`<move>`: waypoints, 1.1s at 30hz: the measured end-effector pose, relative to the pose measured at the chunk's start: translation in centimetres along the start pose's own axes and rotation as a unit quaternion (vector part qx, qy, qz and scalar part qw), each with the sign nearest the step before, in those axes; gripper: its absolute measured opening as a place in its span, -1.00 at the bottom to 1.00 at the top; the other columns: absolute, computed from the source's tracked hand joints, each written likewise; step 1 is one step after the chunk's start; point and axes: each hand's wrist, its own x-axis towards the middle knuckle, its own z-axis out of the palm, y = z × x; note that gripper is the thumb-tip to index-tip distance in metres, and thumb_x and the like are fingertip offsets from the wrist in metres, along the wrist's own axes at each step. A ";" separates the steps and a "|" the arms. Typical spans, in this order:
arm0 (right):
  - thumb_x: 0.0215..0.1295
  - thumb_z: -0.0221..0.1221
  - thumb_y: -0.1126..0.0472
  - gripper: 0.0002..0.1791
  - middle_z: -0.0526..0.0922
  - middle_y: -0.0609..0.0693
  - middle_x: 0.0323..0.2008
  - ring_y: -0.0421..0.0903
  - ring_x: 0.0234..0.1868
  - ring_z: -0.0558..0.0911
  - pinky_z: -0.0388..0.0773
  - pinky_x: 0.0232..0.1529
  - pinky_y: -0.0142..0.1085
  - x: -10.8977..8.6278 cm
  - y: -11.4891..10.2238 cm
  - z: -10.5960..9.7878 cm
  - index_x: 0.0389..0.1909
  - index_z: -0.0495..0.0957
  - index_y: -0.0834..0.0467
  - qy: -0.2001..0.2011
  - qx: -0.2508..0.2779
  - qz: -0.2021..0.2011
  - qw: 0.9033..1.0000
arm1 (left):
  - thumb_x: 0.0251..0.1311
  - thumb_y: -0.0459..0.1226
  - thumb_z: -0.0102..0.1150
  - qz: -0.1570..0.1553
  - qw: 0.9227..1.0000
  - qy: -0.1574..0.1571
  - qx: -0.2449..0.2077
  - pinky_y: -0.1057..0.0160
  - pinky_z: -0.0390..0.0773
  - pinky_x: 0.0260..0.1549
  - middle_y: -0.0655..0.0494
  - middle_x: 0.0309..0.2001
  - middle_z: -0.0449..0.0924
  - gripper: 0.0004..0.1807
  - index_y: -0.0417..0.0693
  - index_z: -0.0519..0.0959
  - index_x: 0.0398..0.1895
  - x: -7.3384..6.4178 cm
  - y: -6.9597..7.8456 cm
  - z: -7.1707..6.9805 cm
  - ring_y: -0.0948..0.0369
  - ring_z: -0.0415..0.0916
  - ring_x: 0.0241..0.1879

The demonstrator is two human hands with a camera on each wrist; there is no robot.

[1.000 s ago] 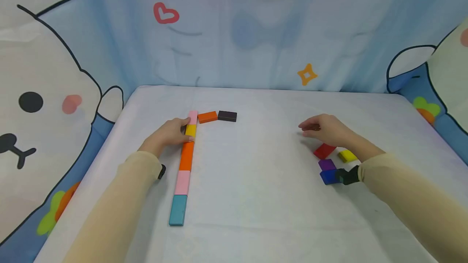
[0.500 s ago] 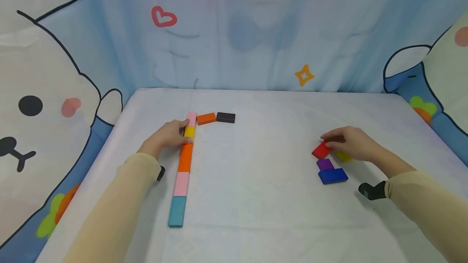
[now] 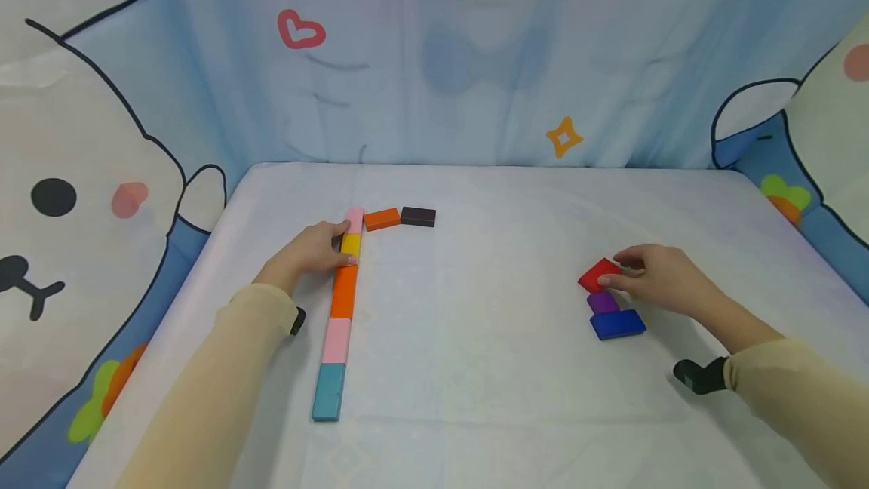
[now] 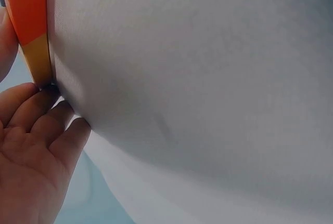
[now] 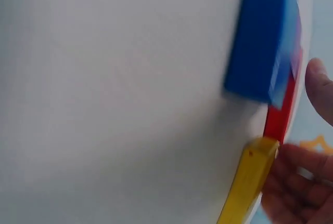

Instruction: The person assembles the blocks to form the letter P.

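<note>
My left hand (image 3: 308, 253) lies against the left side of a row of blocks, its thumb by the yellow block (image 3: 351, 245) and its index fingertip by the far pink block (image 3: 354, 219). An orange block (image 3: 343, 293), a pink block (image 3: 336, 341) and a teal block (image 3: 329, 392) continue the row towards me. My right hand (image 3: 668, 278) hovers close at the red block (image 3: 596, 276), thumb and fingers spread apart. In the right wrist view, another yellow block (image 5: 248, 182) stands right at its fingers; the hand hides it in the head view.
A purple block (image 3: 603, 302) and a blue block (image 3: 618, 324) lie just nearer than the red one. At the row's far end an orange block (image 3: 382, 219) and a black block (image 3: 417, 216) extend rightwards. A printed curtain (image 3: 475, 59) hangs behind the white table (image 3: 475, 368).
My right hand has come back from beyond the red block, moving right and nearer, and now covers the yellow block. The left hand has stayed at the row.
</note>
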 end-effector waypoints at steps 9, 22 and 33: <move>0.19 0.39 -0.18 -0.13 0.57 0.54 0.01 0.41 -0.02 0.54 0.72 -0.14 0.12 -0.6 -1.3 0.8 0.12 0.49 0.56 0.021 -0.018 0.041 0.999 | 0.42 -0.15 0.21 0.003 1.000 -0.001 0.001 -0.13 0.10 0.57 -0.21 0.62 0.02 -0.14 -0.07 -0.01 0.64 0.1 -0.2 0.0 -0.15 0.01 0.59; 0.23 0.39 -0.08 -0.13 0.51 0.54 0.16 0.45 0.15 0.48 0.63 0.06 0.21 1.7 -1.3 -0.1 0.28 0.40 0.54 -0.027 0.005 0.001 1.000 | 0.42 -0.15 0.20 0.007 1.000 0.001 0.004 -0.14 0.11 0.56 -0.22 0.62 0.03 -0.15 -0.07 0.00 0.64 0.1 -0.3 0.1 -0.16 0.02 0.59; 0.24 0.40 -0.05 -0.18 0.51 0.46 0.22 0.42 0.26 0.44 0.54 0.20 0.28 4.0 -2.5 -0.6 0.33 0.43 0.43 -0.057 0.003 -0.029 0.998 | 0.42 -0.14 0.21 -0.004 1.000 0.001 -0.005 -0.13 0.11 0.56 -0.20 0.62 0.04 -0.15 -0.04 0.00 0.64 0.1 -0.1 0.1 -0.14 0.04 0.58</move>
